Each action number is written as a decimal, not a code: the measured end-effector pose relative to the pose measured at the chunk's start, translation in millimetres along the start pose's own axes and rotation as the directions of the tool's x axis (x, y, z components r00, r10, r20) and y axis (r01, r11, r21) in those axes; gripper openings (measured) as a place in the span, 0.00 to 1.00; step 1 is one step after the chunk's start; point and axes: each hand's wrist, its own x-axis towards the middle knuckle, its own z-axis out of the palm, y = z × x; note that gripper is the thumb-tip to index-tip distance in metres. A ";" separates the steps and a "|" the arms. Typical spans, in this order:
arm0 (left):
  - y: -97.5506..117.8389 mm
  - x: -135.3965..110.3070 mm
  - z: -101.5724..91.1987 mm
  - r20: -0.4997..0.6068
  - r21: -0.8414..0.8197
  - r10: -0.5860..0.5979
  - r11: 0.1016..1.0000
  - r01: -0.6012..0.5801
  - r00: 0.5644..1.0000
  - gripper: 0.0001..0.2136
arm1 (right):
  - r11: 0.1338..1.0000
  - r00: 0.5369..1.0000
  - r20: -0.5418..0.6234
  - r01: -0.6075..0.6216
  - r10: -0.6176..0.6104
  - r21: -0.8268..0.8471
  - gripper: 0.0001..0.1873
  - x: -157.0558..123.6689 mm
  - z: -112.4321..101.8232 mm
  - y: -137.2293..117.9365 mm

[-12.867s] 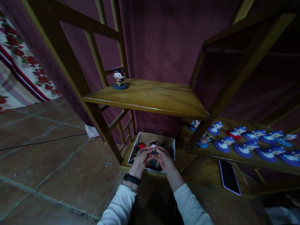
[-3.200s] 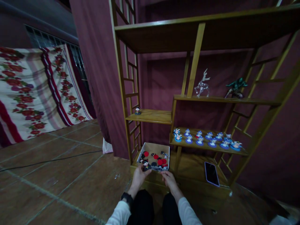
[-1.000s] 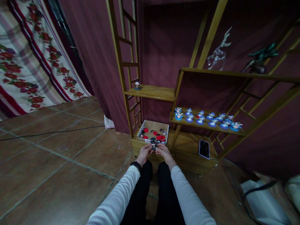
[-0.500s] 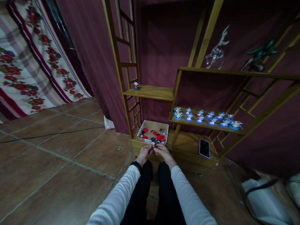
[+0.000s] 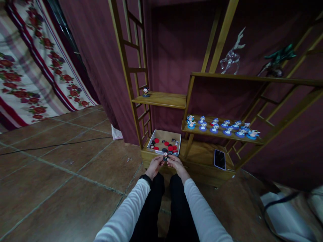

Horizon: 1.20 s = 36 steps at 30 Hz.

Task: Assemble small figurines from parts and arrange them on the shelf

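Between my two hands is a small dark figurine (image 5: 165, 155) on a black round base, held upright at the front edge of a box. My left hand (image 5: 155, 165) pinches its left side, and my right hand (image 5: 176, 163) grips it from the right. Just beyond lies the open cardboard box (image 5: 164, 134), holding red discs (image 5: 170, 148) and small dark figure pieces. A similar figurine (image 5: 145, 92) stands at the left end of the small upper shelf (image 5: 164, 99).
Several blue-and-white figurines (image 5: 214, 128) stand in rows on the right shelf. A phone (image 5: 219, 159) lies on the lower board. Higher up are a clear deer figure (image 5: 231, 59) and a green ornament (image 5: 279, 60). A black cable (image 5: 75, 144) crosses the tiled floor.
Hardly anything differs. The view has shifted very slightly, and both hands stay on the figurine in front of the box.
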 end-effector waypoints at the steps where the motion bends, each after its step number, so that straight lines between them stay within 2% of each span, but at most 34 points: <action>1: 0.4 -0.9 0.1 0.002 -0.005 0.005 1.000 -0.005 1.000 0.12 | 1.000 1.000 0.005 0.005 -0.005 0.010 0.24 0.0 -0.4 0.5; 6: -0.6 -2.6 -0.3 0.037 -0.063 0.041 0.997 -0.039 0.998 0.15 | 0.998 1.000 -0.023 0.006 -0.005 0.062 0.25 1.1 -1.6 3.7; 9: -1.3 -2.4 -0.2 0.020 -0.088 0.051 0.995 -0.049 0.999 0.14 | 0.996 0.999 -0.052 0.009 -0.005 0.084 0.24 1.5 -1.0 4.3; 16: -0.9 -3.4 0.1 0.021 -0.076 0.046 0.996 -0.045 0.999 0.14 | 0.995 0.996 -0.085 -0.014 0.022 0.096 0.23 1.9 0.7 4.6; 25: -2.4 -1.9 -0.6 0.048 -0.063 0.057 0.997 -0.054 0.997 0.17 | 0.998 1.000 -0.031 0.009 -0.007 0.065 0.21 1.9 1.0 1.4; 36: -2.0 -3.3 0.7 0.037 -0.043 0.032 0.999 -0.030 0.999 0.19 | 0.998 0.999 -0.051 0.020 -0.017 0.066 0.22 -0.3 0.5 -0.2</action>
